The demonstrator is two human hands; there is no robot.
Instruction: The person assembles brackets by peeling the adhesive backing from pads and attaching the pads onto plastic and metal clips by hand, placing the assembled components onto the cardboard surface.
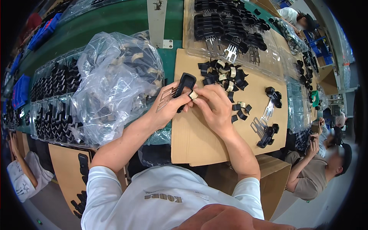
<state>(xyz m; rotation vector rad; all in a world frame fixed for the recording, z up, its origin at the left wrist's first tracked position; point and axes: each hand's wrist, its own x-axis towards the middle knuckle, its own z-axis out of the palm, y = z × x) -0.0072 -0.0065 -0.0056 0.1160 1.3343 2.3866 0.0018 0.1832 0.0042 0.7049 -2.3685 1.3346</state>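
In my left hand (164,106) is a black plastic part (188,80) with a looped end and flat metal prongs (165,97). The fingers of my right hand (215,106) pinch a small curved black clip (193,94) with a beige pad, held against that part. Both hands are above the cardboard sheet (203,143). Beyond the right hand lies a loose heap of similar curved clips (230,76), some with beige pads, and several more (241,111) are scattered nearer. Farther right rest pronged black parts (272,97), and more (267,136) lie closer to me.
A clear plastic bag (115,76) of padded clips sits on the left, over trays (57,103) filled with black parts. Another clear tray (230,50) of pronged parts stands at the back. A metal post (156,23) rises behind my hands. Co-workers sit at right and left.
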